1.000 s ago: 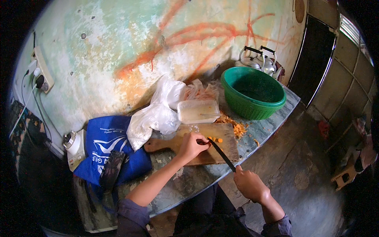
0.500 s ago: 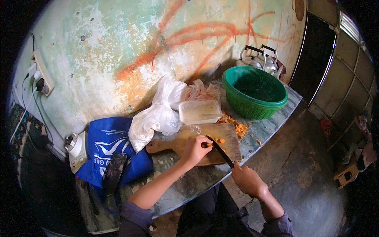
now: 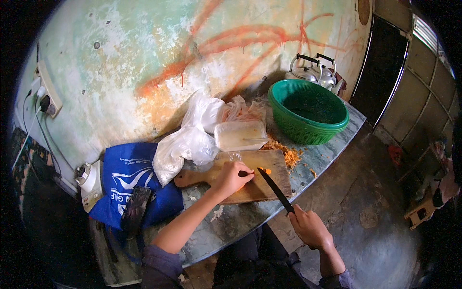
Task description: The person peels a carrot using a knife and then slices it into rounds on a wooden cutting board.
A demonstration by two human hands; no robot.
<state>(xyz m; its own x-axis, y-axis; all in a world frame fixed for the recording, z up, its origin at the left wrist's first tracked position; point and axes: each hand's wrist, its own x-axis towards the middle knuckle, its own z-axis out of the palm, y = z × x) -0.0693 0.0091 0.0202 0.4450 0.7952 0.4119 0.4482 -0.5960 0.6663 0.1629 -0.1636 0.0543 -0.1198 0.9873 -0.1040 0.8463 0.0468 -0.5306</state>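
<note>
My right hand [image 3: 309,225] grips the handle of a dark-bladed kitchen knife [image 3: 274,187]. Its blade points up and left over the wooden cutting board [image 3: 278,166]. Over the middle of the board, my left hand [image 3: 233,177] has its fingers curled and pinched together; what they hold, if anything, is hidden. A little orange shows under that hand. Cut orange carrot pieces [image 3: 266,170] lie on the board by the knife tip, which is apart from my left fingers.
Behind the board are a white tray [image 3: 240,136], plastic bags [image 3: 185,139] and orange peelings [image 3: 289,155]. A green basket [image 3: 308,130] stands right, kettles [image 3: 308,73] behind it. Left are a blue bag [image 3: 130,168] and a white appliance [image 3: 91,183]. The table edge [image 3: 332,166] runs along the right.
The knife has moved slightly down and right, away from my left fingers. My left hand has shifted a little left and now looks more closed. The whole view has shifted slightly.
</note>
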